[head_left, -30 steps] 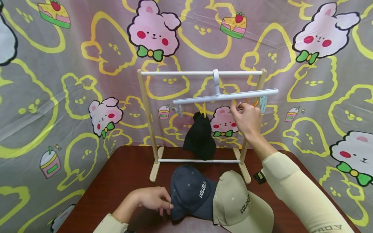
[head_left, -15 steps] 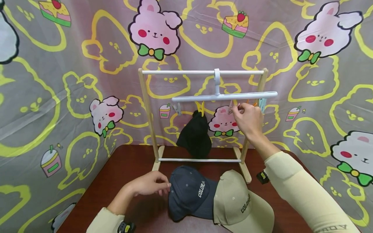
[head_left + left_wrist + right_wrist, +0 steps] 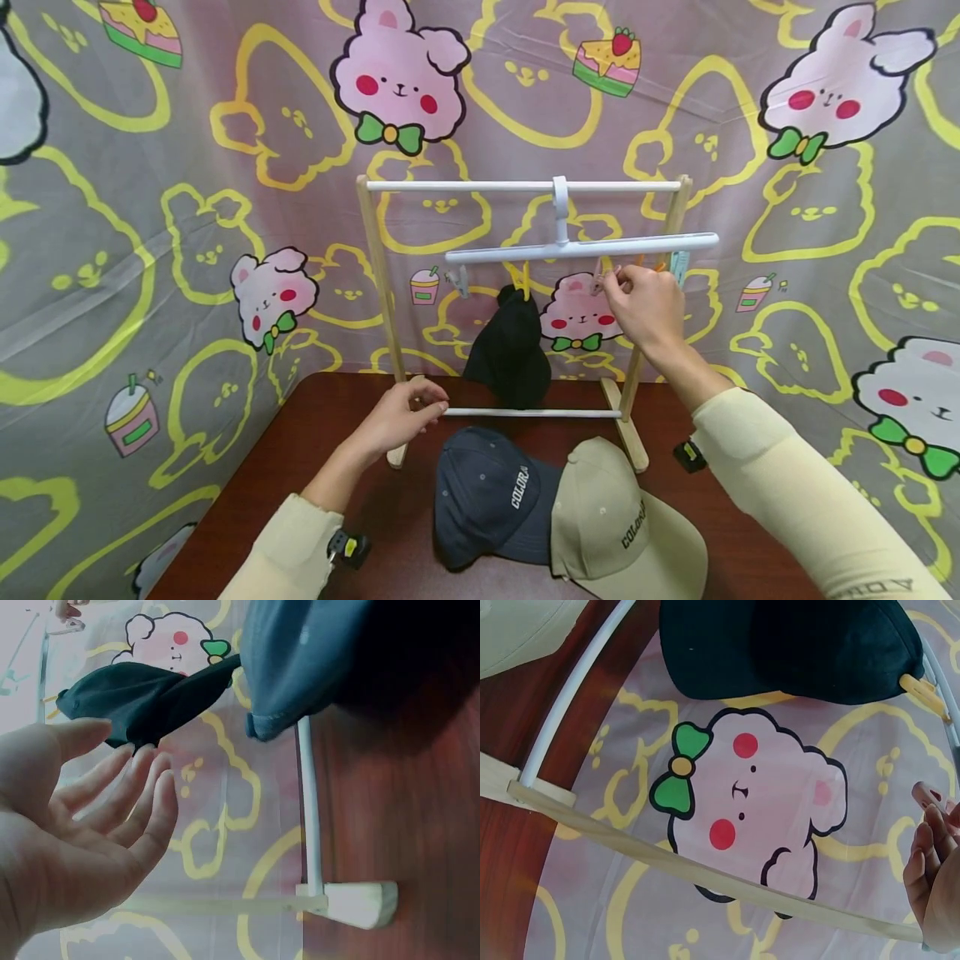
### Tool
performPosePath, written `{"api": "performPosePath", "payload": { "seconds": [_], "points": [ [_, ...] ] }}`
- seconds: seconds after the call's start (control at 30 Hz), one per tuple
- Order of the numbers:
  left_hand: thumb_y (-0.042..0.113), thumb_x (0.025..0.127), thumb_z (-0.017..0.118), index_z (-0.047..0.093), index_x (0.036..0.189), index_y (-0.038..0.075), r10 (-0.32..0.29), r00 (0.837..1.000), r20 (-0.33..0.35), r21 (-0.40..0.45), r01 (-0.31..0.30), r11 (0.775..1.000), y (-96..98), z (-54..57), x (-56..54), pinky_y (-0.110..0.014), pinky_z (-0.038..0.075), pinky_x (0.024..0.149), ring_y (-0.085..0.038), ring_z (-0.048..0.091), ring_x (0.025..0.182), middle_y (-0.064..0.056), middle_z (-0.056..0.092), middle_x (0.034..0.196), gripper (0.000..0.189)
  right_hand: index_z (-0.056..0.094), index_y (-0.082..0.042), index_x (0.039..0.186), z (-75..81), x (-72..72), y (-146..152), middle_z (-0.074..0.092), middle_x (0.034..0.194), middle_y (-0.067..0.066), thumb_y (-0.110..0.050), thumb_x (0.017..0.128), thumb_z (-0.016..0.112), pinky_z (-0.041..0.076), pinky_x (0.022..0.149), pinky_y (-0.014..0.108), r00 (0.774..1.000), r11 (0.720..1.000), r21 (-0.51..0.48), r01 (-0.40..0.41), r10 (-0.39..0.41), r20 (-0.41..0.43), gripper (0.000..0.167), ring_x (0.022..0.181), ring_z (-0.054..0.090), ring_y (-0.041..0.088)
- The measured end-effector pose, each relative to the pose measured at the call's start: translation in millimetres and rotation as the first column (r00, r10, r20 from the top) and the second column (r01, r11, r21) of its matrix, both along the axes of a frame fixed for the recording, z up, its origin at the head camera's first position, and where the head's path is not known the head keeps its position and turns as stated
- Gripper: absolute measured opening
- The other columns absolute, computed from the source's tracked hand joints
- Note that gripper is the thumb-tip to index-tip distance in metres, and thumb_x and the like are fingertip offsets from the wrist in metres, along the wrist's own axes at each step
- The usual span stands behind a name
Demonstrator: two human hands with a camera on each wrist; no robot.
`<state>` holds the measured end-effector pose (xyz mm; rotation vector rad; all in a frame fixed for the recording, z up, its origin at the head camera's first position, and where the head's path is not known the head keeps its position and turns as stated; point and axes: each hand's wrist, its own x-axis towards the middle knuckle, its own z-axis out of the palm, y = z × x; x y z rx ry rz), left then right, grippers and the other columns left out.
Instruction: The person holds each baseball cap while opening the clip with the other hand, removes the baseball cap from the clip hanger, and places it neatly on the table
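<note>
My right hand (image 3: 651, 302) pinches a pink clothespin (image 3: 597, 279) under the white clip hanger (image 3: 637, 246); the hand partly covers the clip. A black cap (image 3: 510, 354) hangs from the hanger's yellow clothespin (image 3: 527, 282), also visible in the right wrist view. Left of the cap and lower, my left hand (image 3: 401, 417) is in the air, apart from it, with loosely bent fingers around nothing. In the left wrist view that palm (image 3: 82, 855) shows bare. On the table lie a navy cap (image 3: 480, 492) and a beige cap (image 3: 600, 517), side by side, both lettered.
The hanger hooks over the top bar (image 3: 465, 187) of a wooden rack, whose right foot (image 3: 626, 429) stands on the dark red table (image 3: 315, 417). A grey clothespin (image 3: 461, 282) and a blue one (image 3: 679, 265) hang near its ends. Patterned cloth (image 3: 285, 208) surrounds the table.
My left hand has left the navy cap's side and risen forward toward the rack. The right hand stays at the pink clothespin. The black cap and hanger have swung slightly.
</note>
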<state>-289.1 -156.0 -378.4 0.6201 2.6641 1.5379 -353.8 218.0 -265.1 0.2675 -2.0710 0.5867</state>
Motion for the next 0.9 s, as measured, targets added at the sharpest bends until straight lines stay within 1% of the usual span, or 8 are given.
{"api": "performPosePath", "payload": {
  "seconds": [0.07, 0.2, 0.33, 0.5, 0.57, 0.67, 0.8, 0.9],
  "points": [
    [0.017, 0.1, 0.068, 0.066, 0.12, 0.003, 0.03, 1.0, -0.004, 0.026, -0.03, 0.999, 5.6, 3.1, -4.8, -0.04, 0.057, 0.073, -0.021, 0.065, 0.084, -0.012, 0.067, 0.106, 0.025, 0.071, -0.008, 0.066, 0.0, 0.1, 1, 0.058, 0.05, 0.003, -0.021, 0.096, 0.06, 0.037, 0.048, 0.041, 1.0, 1.0, 0.007, -0.005, 0.005, -0.006, 0.035, 0.048, 0.052, 0.025],
    [0.019, 0.1, 0.068, 0.061, 0.132, 0.008, 0.086, 0.996, 0.006, 0.056, -0.086, 0.995, 15.4, 8.7, -13.9, -0.037, 0.057, 0.077, -0.027, 0.065, 0.1, -0.013, 0.065, 0.12, 0.035, 0.069, -0.009, 0.064, -1.4, 0.5, 3, 0.059, 0.051, 0.003, -0.022, 0.097, 0.059, 0.036, 0.046, 0.039, 1.0, 1.0, 0.02, -0.022, 0.022, -0.008, 0.037, 0.047, 0.05, 0.023],
    [0.02, 0.099, 0.068, 0.055, 0.141, 0.008, 0.101, 0.995, 0.005, 0.073, -0.101, 0.992, 23.5, 13.5, -23.5, -0.038, 0.058, 0.082, -0.032, 0.063, 0.114, -0.017, 0.06, 0.133, 0.045, 0.069, -0.01, 0.066, -3.4, -0.6, 4, 0.064, 0.057, 0.004, -0.022, 0.099, 0.057, 0.038, 0.047, 0.04, 0.999, 0.997, 0.062, -0.037, 0.038, -0.013, 0.036, 0.048, 0.053, 0.022],
    [0.02, 0.101, 0.066, 0.049, 0.148, 0.006, 0.045, 0.999, 0.004, 0.067, -0.045, 0.997, 34.3, 17.2, -36.4, -0.044, 0.056, 0.093, -0.036, 0.059, 0.125, -0.017, 0.055, 0.144, 0.052, 0.069, -0.012, 0.069, -6.3, -1.2, 4, 0.059, 0.053, 0.001, -0.021, 0.1, 0.056, 0.039, 0.045, 0.039, 0.998, 0.987, 0.149, -0.062, 0.063, -0.004, 0.035, 0.046, 0.05, 0.02],
    [0.019, 0.101, 0.066, 0.048, 0.149, 0.005, 0.022, 1.0, 0.012, 0.073, -0.023, 0.997, 39.8, 18.1, -39.4, -0.045, 0.055, 0.095, -0.036, 0.057, 0.128, -0.017, 0.055, 0.144, 0.053, 0.072, -0.011, 0.074, -6.9, 0.0, 4, 0.057, 0.052, 0.0, -0.02, 0.099, 0.056, 0.038, 0.044, 0.038, 0.997, 0.98, 0.181, -0.079, 0.08, 0.0, 0.03, 0.045, 0.049, 0.019],
    [0.016, 0.101, 0.065, 0.05, 0.148, 0.005, -0.004, 0.999, 0.034, 0.095, 0.001, 0.995, 48.5, 18.5, -42.0, -0.045, 0.056, 0.093, -0.036, 0.058, 0.127, -0.016, 0.058, 0.141, 0.051, 0.073, -0.01, 0.08, -6.5, 1.7, 3, 0.051, 0.049, -0.003, -0.017, 0.097, 0.057, 0.035, 0.044, 0.035, 0.991, 0.965, 0.228, -0.129, 0.134, -0.009, 0.025, 0.045, 0.045, 0.016],
    [0.012, 0.099, 0.067, 0.058, 0.14, 0.005, -0.016, 1.0, 0.017, 0.08, 0.014, 0.997, 58.8, 21.3, -42.1, -0.044, 0.055, 0.094, -0.034, 0.059, 0.125, -0.014, 0.062, 0.133, 0.043, 0.067, -0.008, 0.076, -3.5, 1.7, 0, 0.044, 0.049, -0.004, -0.011, 0.095, 0.056, 0.031, 0.045, 0.033, 0.971, 0.932, 0.281, -0.228, 0.24, -0.009, 0.022, 0.046, 0.04, 0.015],
    [0.008, 0.098, 0.069, 0.063, 0.133, 0.004, -0.035, 0.999, -0.016, 0.068, 0.036, 0.997, 64.4, 23.7, -41.1, -0.043, 0.055, 0.094, -0.032, 0.061, 0.12, -0.013, 0.065, 0.128, 0.036, 0.07, -0.004, 0.084, -0.3, 1.6, -4, 0.057, 0.057, 0.001, -0.008, 0.095, 0.057, 0.042, 0.049, 0.035, 0.953, 0.907, 0.302, -0.294, 0.3, 0.029, 0.017, 0.051, 0.05, 0.015]
  ]
}}
